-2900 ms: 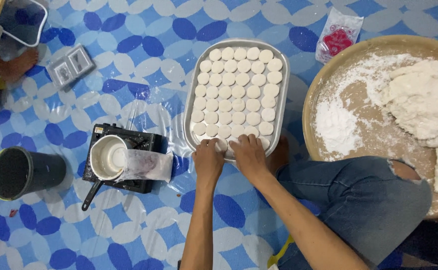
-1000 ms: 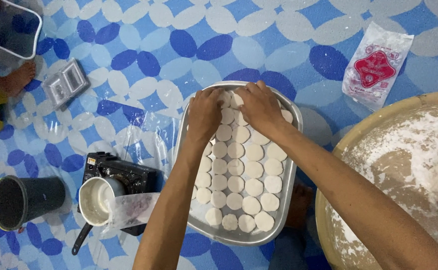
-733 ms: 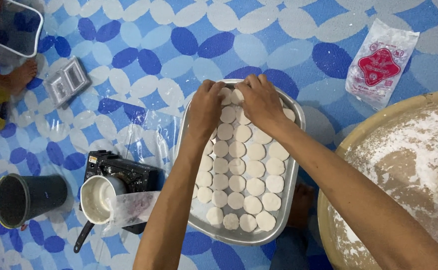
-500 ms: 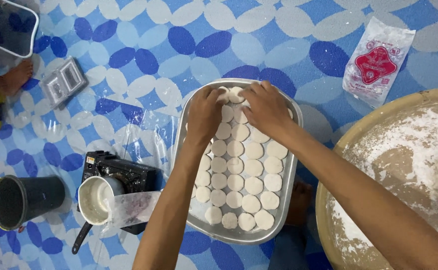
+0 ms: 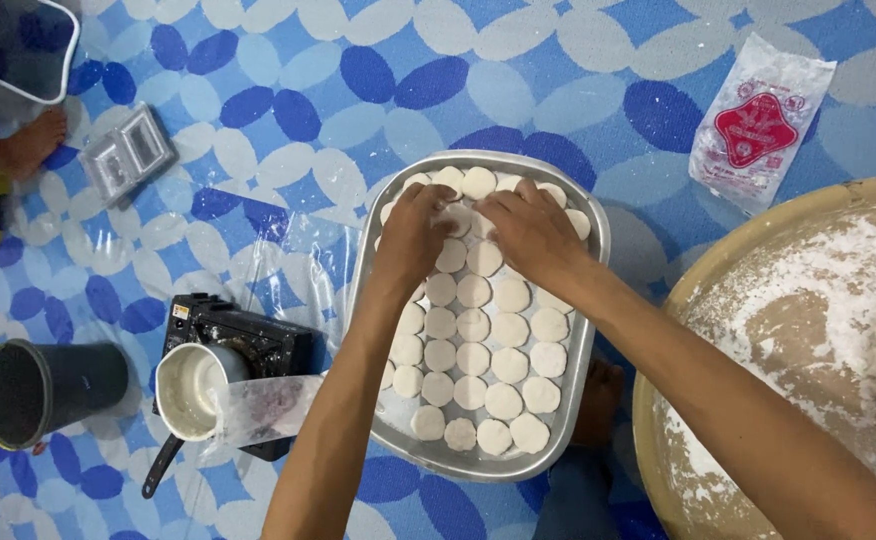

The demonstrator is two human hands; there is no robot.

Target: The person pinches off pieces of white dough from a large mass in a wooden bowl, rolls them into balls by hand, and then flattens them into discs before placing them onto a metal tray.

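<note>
hands meet at the upper middle of the frame, over the far end of a metal tray (image 5: 586,330) that sits on a blue and white patterned mat (image 5: 288,90). left hand (image 5: 413,235) has its fingers curled down onto a white dough disc (image 5: 455,222) near the tray's top rows; right hand (image 5: 528,235) comes in from the lower right with fingers bent and tips pressing on the same spot. whether either hand actually pinches a piece or only presses it flat, i cannot tell. dough rounds (image 5: 473,355) lie in close rows, touching but not stacked, seemingly so each keeps its shape

at the right edge a wide tan basin (image 5: 678,360) holds flour and a lump of dough, close by the right arm. upper right lies a flat clear plastic packet (image 5: 758,120) with a red star-shaped label. lower left, a small pot of white liquid (image 5: 190,390) rests on a black portable stove (image 5: 243,345), with a dark bucket (image 5: 43,390) tipped on its side further left. upper left shows a small grey rectangular item (image 5: 128,158) and a bare foot (image 5: 23,145) of another person
</note>
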